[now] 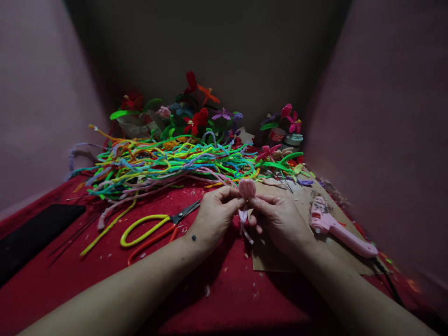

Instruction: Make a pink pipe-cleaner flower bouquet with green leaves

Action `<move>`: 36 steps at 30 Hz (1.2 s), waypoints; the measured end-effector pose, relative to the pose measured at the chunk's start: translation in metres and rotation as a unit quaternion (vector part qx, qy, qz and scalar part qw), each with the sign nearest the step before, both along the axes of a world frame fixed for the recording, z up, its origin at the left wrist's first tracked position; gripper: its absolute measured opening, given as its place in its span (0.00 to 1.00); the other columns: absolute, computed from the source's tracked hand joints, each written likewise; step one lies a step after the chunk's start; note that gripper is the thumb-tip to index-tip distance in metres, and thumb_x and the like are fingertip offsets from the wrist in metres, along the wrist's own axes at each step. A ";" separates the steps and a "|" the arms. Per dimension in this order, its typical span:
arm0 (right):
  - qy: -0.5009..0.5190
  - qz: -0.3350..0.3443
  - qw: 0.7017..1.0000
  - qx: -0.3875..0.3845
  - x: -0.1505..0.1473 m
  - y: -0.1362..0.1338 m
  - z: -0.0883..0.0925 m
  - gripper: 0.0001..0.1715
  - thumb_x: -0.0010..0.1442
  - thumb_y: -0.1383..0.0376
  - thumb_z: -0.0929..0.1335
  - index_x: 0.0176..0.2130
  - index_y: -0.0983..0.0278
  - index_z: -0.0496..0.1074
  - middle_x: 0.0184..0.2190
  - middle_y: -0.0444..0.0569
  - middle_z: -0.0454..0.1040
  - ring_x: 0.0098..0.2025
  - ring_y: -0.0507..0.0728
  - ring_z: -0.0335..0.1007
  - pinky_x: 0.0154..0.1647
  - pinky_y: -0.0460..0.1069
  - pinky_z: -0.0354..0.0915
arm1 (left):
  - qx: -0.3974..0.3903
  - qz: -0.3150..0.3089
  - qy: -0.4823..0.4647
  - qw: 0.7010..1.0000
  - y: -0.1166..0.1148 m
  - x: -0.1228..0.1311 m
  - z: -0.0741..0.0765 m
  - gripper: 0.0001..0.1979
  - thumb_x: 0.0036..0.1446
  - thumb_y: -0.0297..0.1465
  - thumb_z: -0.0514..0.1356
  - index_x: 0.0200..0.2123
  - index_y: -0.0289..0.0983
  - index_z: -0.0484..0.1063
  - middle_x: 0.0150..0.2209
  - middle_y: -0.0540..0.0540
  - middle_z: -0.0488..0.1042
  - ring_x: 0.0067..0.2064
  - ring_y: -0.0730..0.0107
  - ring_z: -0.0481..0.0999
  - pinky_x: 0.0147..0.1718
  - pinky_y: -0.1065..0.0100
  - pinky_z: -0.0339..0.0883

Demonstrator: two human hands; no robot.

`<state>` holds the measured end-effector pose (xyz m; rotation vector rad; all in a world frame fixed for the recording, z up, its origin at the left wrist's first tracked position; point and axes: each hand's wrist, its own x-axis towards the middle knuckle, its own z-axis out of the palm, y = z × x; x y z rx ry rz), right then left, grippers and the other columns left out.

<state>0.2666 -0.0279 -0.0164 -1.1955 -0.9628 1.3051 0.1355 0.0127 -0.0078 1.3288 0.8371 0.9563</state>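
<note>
My left hand [213, 215] and right hand [280, 220] both pinch the fuzzy pale-pink coiled pipe-cleaner bud [247, 188] between them: head looks wound, loose tails [244, 226] below the grip probably still need finishing.

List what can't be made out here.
Head view:
Pink fuzzy pipe-cleaner bud: its stem grip is covered by fingertips of the left hand and right hand.
Yellow-and-orange-handled steel scissors: blade tips hidden behind the left hand.
Flat black slab: cut off by the left edge, too dark to identify.
Small round jars at the back: dim, contents unreadable.
</note>
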 end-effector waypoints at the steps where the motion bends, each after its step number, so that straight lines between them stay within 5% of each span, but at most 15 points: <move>1: 0.002 -0.002 1.000 0.000 0.000 0.000 0.000 0.20 0.52 0.54 0.69 0.37 0.68 0.75 0.14 0.42 0.67 0.11 0.45 0.56 0.11 0.41 0.49 | -0.004 0.000 -0.005 1.000 0.000 0.000 0.000 0.05 0.49 0.30 0.60 0.27 0.33 0.73 0.19 0.53 0.68 0.18 0.80 0.59 0.20 0.74 0.53; 11: -0.038 -0.025 0.999 0.020 0.000 0.002 -0.004 0.18 0.53 0.57 0.68 0.38 0.68 0.76 0.13 0.40 0.63 0.13 0.46 0.51 0.13 0.43 0.46 | -0.002 0.007 0.028 1.000 0.001 0.001 0.006 0.08 0.47 0.29 0.62 0.31 0.33 0.68 0.19 0.55 0.66 0.17 0.82 0.61 0.17 0.76 0.54; 15: -0.064 -0.028 0.997 0.024 0.001 0.001 -0.001 0.15 0.54 0.59 0.67 0.34 0.69 0.76 0.13 0.41 0.63 0.14 0.45 0.50 0.14 0.43 0.44 | 0.087 0.044 0.013 0.995 0.007 -0.003 0.006 0.13 0.48 0.32 0.62 0.37 0.35 0.66 0.27 0.51 0.72 0.23 0.78 0.68 0.22 0.75 0.61; 22: -0.056 -0.020 0.998 -0.001 0.001 -0.003 -0.002 0.14 0.52 0.58 0.68 0.31 0.68 0.75 0.13 0.39 0.59 0.14 0.45 0.49 0.15 0.43 0.43 | 0.234 0.011 0.076 0.969 0.009 -0.010 0.004 0.06 0.58 0.33 0.55 0.36 0.37 0.68 0.31 0.48 0.75 0.35 0.71 0.75 0.36 0.69 0.67; 30: -0.079 -0.022 0.996 0.022 0.000 -0.003 -0.002 0.17 0.51 0.57 0.69 0.36 0.67 0.77 0.15 0.40 0.61 0.16 0.45 0.51 0.16 0.43 0.46 | 0.331 0.000 0.081 0.940 0.013 -0.013 -0.001 0.06 0.59 0.30 0.54 0.40 0.37 0.66 0.31 0.48 0.74 0.33 0.73 0.74 0.36 0.70 0.67; 36: -0.104 -0.016 0.994 0.039 0.002 -0.004 -0.001 0.20 0.51 0.54 0.69 0.36 0.67 0.78 0.15 0.40 0.60 0.17 0.46 0.50 0.17 0.44 0.47 | 0.434 0.012 0.146 0.889 0.013 -0.017 0.001 0.03 0.58 0.27 0.55 0.36 0.36 0.67 0.34 0.47 0.74 0.34 0.73 0.73 0.35 0.72 0.66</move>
